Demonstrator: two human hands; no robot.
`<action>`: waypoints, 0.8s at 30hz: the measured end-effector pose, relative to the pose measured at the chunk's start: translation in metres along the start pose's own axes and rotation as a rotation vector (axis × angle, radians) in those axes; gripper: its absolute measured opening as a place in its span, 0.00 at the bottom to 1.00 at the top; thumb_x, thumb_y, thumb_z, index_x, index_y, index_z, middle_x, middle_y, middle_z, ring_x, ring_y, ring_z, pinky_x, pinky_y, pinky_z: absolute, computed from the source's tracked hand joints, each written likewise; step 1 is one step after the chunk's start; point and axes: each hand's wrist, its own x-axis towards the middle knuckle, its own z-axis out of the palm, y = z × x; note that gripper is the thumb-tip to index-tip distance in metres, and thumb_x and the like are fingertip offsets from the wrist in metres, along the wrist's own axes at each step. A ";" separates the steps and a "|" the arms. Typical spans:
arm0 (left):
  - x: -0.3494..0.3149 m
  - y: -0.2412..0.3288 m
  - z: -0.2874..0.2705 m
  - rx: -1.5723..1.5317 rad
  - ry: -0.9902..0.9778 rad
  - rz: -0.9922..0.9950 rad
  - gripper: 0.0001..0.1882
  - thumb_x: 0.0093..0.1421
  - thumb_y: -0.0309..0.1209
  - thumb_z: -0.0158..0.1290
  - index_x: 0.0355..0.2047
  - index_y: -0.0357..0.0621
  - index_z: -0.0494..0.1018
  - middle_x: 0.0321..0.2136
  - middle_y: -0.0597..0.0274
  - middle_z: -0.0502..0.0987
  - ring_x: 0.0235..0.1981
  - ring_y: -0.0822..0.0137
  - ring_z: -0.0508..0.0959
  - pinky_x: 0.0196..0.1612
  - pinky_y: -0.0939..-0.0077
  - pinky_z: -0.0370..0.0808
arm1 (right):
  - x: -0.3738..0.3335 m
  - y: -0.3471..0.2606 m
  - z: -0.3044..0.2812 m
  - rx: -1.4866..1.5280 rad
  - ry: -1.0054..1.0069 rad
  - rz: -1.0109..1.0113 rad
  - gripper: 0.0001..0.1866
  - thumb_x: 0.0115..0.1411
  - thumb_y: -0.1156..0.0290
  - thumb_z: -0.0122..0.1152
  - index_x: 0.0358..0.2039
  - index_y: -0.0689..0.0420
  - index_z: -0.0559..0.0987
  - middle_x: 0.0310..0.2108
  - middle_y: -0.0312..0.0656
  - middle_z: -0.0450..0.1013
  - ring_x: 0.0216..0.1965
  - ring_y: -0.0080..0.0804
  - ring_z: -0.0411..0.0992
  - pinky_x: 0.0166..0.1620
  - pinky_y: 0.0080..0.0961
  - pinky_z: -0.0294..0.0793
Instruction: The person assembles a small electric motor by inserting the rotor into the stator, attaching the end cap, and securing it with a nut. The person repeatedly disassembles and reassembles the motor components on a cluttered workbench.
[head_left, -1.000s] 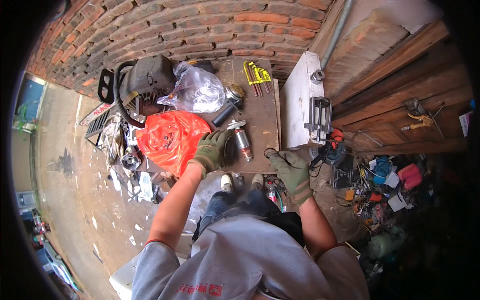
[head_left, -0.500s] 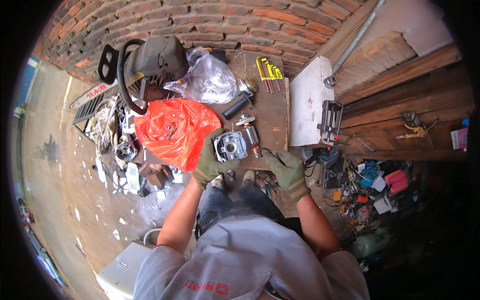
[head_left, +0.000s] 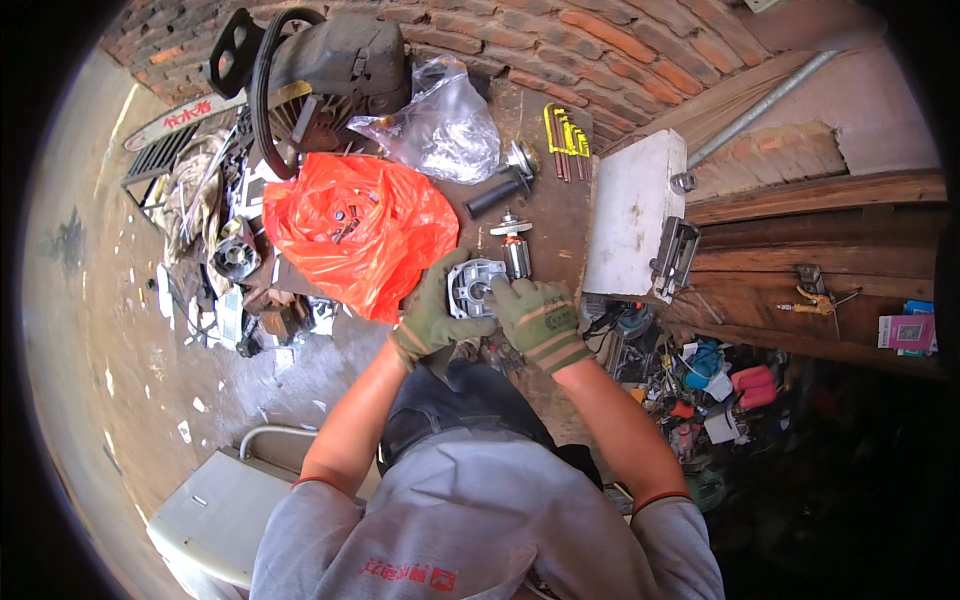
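My left hand (head_left: 431, 318), in a green work glove, grips a silver-grey metal gear housing (head_left: 466, 288) by its left and lower sides. My right hand (head_left: 540, 322), gloved alike, lies against the housing's right side with its fingertips bent in over the central opening. Whether a small part sits between those fingertips is hidden. Just beyond the right hand a motor armature (head_left: 516, 256) with a round disc on its end lies on the workbench (head_left: 555, 215). A red-orange plastic bag (head_left: 400, 215) holding small loose parts lies left of the housing.
A chainsaw (head_left: 335, 70) stands at the back left beside a clear plastic bag (head_left: 445, 135). Near a black cylindrical handle (head_left: 493, 197) is a yellow hex-key holder (head_left: 567, 142). A white board (head_left: 635, 220) stands on the right. Mixed clutter (head_left: 715, 385) covers the right-hand floor.
My right hand has moved left from beside the armature's lower end onto the housing, its fingertips now at the opening. The view has shifted slightly. My left hand keeps its grip.
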 end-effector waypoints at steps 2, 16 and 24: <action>-0.001 0.000 -0.002 0.171 0.023 0.049 0.62 0.41 0.38 0.80 0.71 0.36 0.55 0.60 0.50 0.71 0.60 0.61 0.74 0.62 0.64 0.73 | 0.004 0.000 -0.002 0.008 -0.041 0.000 0.13 0.62 0.53 0.64 0.37 0.50 0.81 0.26 0.40 0.78 0.28 0.42 0.80 0.31 0.45 0.75; -0.007 0.007 -0.018 0.485 -0.046 0.034 0.62 0.49 0.39 0.76 0.75 0.40 0.47 0.64 0.51 0.68 0.65 0.60 0.69 0.65 0.64 0.69 | 0.007 0.009 0.010 0.454 -0.035 0.117 0.18 0.60 0.53 0.65 0.46 0.50 0.83 0.33 0.49 0.79 0.37 0.53 0.79 0.42 0.48 0.78; -0.004 0.049 -0.012 -0.063 0.003 -0.325 0.40 0.66 0.23 0.56 0.74 0.45 0.51 0.44 0.60 0.79 0.27 0.74 0.81 0.26 0.83 0.77 | 0.011 -0.001 0.000 0.528 -0.136 0.272 0.18 0.60 0.56 0.65 0.48 0.50 0.83 0.40 0.50 0.79 0.41 0.53 0.78 0.46 0.47 0.77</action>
